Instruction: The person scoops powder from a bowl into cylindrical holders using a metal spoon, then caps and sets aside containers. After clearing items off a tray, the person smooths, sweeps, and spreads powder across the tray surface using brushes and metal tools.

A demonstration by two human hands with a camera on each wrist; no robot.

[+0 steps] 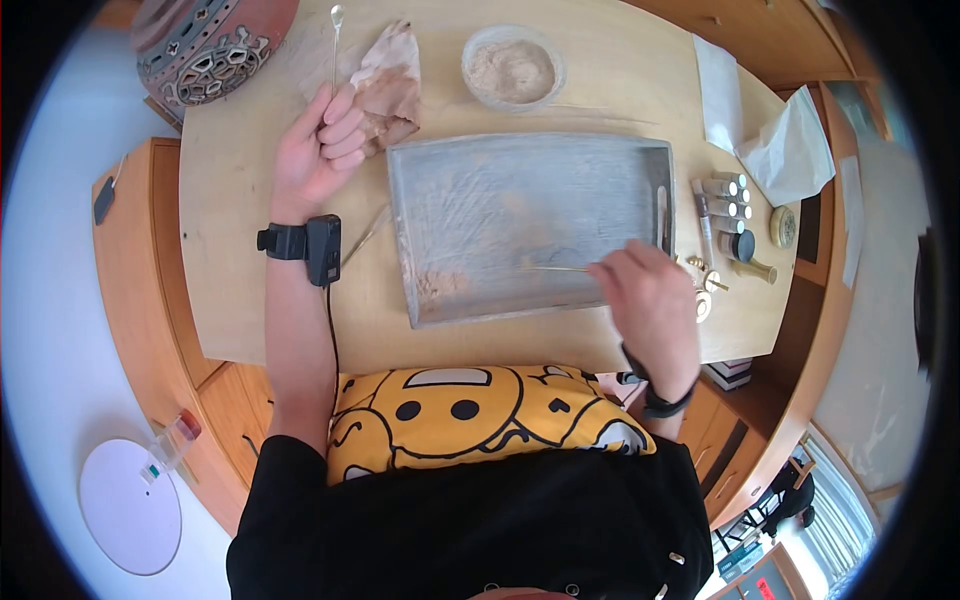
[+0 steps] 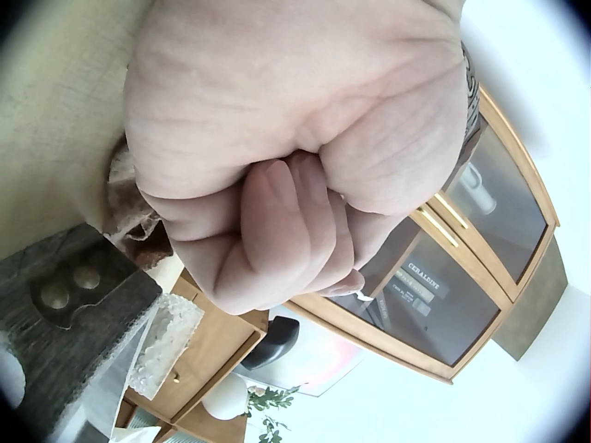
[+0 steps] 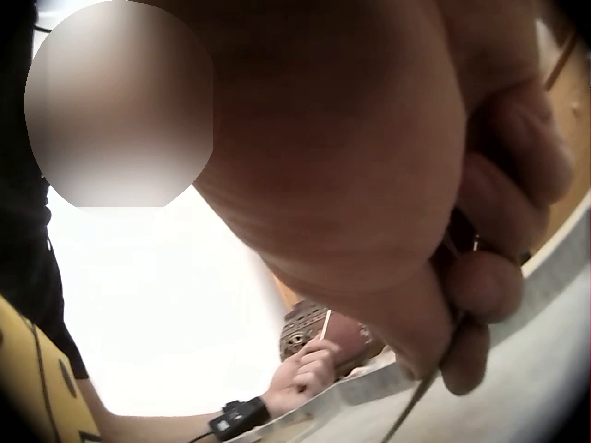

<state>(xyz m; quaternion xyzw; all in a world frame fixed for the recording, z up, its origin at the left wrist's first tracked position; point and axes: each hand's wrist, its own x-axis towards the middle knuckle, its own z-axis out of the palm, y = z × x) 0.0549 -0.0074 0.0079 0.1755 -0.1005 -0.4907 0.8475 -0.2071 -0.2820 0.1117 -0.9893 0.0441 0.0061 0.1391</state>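
Note:
My left hand [image 1: 325, 150] grips a slim, long-handled spoon [image 1: 336, 50] upright by its handle, its small shiny bowl at the top. In the left wrist view the fingers of the left hand [image 2: 277, 231] are curled into the palm. A thin brass-coloured rod [image 1: 555, 268] is pinched in my right hand [image 1: 652, 300], over the right part of a grey wooden tray [image 1: 540, 190]. The right wrist view shows the rod [image 3: 420, 397] slanting down from between thumb and fingers. Brownish powder [image 1: 440, 284] lies in the tray's near left corner.
Behind the tray stands a bowl [image 1: 469, 80] of pale powder. A stained cloth [image 1: 395, 75] and a patterned reddish pot [image 1: 215, 50] are at the back left. Several small vials [image 1: 728, 210], brass pieces [image 1: 714, 282] and a white bag [image 1: 790, 150] lie on the right.

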